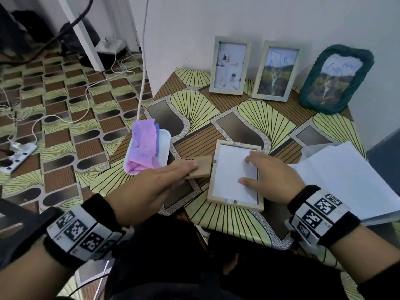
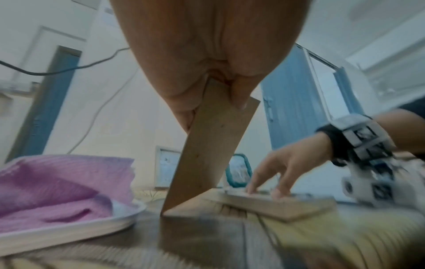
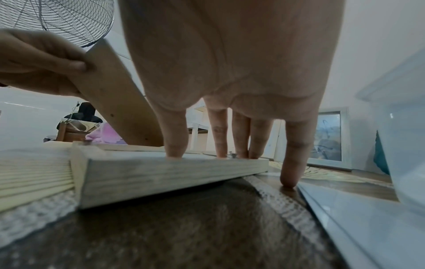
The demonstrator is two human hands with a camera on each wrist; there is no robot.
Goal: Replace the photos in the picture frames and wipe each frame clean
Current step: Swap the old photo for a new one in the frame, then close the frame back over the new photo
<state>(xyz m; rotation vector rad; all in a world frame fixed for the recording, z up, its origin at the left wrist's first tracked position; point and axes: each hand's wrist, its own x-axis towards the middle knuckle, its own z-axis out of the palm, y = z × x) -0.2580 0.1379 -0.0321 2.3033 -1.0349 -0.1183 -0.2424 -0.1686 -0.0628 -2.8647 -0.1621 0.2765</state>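
From above, a face-down frame (image 1: 235,175) lies on the table (image 1: 249,118), the right hand (image 1: 273,177) pressing white paper (image 1: 232,169) inside with spread fingers. Left wrist view: the left hand (image 2: 207,60) pinches the backboard (image 2: 207,151) (tilted up). Right wrist view: fingertips (image 3: 176,145) rest in the frame.

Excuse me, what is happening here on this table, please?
A person is changing the photo in a wooden frame that lies face down on the table. The left hand holds the brown backing board lifted off to the side, while the right hand presses a white sheet flat into the frame. A pink cloth waits in a white tray. Three more frames stand against the wall, and a stack of papers lies at the right.
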